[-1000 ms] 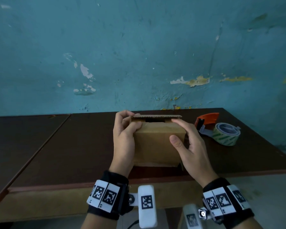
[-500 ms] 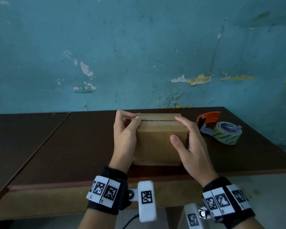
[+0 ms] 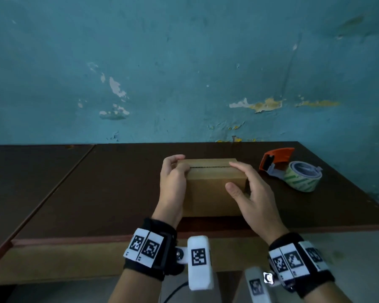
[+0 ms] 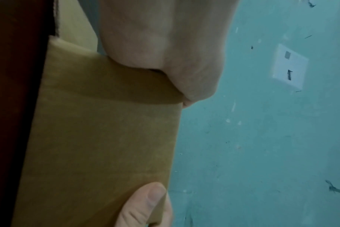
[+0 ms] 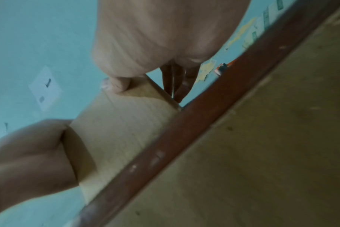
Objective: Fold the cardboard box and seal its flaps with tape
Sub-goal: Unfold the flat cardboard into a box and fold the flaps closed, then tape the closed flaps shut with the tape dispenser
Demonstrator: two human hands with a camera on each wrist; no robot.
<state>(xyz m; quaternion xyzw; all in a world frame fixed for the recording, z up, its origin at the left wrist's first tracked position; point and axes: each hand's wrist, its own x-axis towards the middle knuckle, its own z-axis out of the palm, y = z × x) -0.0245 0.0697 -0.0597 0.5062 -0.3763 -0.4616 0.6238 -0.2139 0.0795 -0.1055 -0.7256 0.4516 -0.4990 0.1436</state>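
Cardboard box (image 3: 212, 189), small, brown and rectangular, sits near the front edge of the dark brown wooden table (image 3: 109, 193), squarely between both hands. Its two top flaps are folded down and meet along a thin dark seam across the top, with no tape on it yet.

Left hand (image 3: 173, 186) is at nine o'clock of the box, fingers curled over the top left corner and thumb pressed on the near flap: clamped on the cardboard. Right hand (image 3: 249, 193) is at three o'clock, fingers laid fairly straight over the top right corner, thumb resting on the front face: pressing, not gripping.

Orange-handled tape dispenser with its green-striped roll (image 3: 293, 171) lies at two o'clock of the box, well apart from it, untouched.

Now the risk. Someone has to fetch that dispenser, most likely the right hand, and once it lifts, only the left holds the flaps. Springy cardboard could pop the right side open and widen the seam, so the tape would go on crooked or bridge a gap. The box also looks light and sits close to the table edge; a hard pull of tape could drag it toward the person or tip it off. One-handed pressure at the left corner might also skew the box out of square.
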